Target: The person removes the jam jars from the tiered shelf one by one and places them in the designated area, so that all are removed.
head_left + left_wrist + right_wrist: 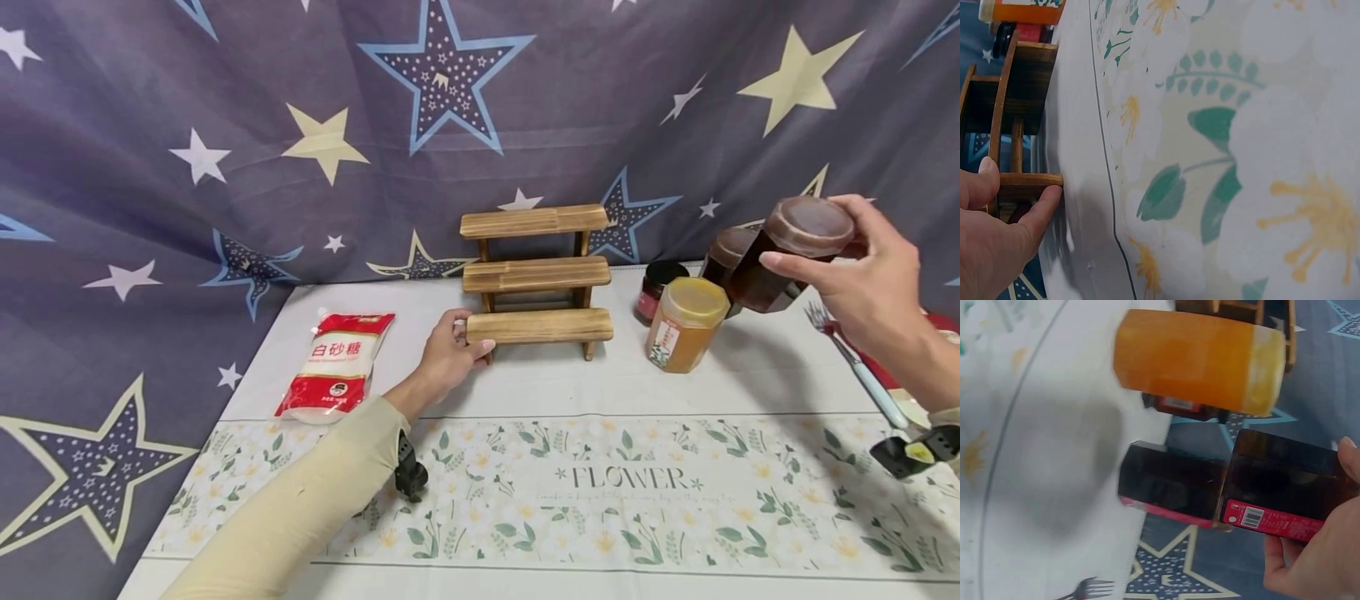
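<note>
A three-step wooden display stand (537,327) stands against the backdrop. My left hand (447,358) grips the left end of its lowest step, thumb at the front; in the left wrist view the fingers (1041,215) touch the stand's side. Up at the right, my right hand (877,267) holds a dark brown jar (780,258) with a brownish lid, raised off the table and tilted. Close behind it is a second dark jar (723,254), partly hidden. In the right wrist view the held jar (1285,487) shows a red label with a barcode.
An amber honey jar (686,329) with a yellow lid stands right of the stand, a small black-lidded jar (660,287) behind it. A red-and-white sugar bag (336,367) lies at left. A fork (858,371) lies at right beside a red item (892,367).
</note>
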{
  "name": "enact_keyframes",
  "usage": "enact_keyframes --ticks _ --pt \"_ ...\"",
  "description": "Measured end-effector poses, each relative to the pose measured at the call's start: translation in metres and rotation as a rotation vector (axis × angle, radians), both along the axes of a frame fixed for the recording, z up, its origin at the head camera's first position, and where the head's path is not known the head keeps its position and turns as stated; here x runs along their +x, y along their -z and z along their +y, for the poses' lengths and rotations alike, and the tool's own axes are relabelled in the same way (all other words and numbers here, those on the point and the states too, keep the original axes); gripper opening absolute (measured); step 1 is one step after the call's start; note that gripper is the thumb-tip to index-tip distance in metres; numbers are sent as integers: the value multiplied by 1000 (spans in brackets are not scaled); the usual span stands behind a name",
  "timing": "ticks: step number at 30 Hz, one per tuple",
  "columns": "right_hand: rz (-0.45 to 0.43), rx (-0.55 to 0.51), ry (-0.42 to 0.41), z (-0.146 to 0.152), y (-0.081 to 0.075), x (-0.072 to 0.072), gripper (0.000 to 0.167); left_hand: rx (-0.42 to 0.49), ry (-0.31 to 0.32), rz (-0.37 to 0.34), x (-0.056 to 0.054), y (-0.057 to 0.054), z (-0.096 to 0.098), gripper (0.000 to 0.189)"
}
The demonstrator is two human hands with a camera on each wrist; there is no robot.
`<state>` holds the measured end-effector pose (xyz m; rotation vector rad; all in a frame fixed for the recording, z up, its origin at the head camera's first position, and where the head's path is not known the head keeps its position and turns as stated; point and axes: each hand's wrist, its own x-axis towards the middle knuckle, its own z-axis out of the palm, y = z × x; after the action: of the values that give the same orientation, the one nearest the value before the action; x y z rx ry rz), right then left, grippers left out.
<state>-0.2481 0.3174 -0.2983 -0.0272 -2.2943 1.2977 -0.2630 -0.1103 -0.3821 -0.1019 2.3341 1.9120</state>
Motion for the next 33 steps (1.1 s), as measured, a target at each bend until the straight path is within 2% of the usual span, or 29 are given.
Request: enact_keyframes --ticks 11,14,17,21,25,33 --pt "-58 -37 41 10 46 -4 59 -2 2 -9 -1 -1 1 57" --pt "-96 -70 10 10 54 -3 61 -2 2 -9 -1 -1 1 58" --pt "-139 -80 -12 11 61 -1 63 -2 -1 -9 0 -1 0 58" --pt "-166 -45 3 11 68 3 62 -1 -3 -13 0 -1 0 58" --pt "-154 -22 22 10 73 4 62 2 0 -9 0 1 1 57" --pt "-109 6 -2 12 78 5 59 5 -13 -4 0 -1 2 56"
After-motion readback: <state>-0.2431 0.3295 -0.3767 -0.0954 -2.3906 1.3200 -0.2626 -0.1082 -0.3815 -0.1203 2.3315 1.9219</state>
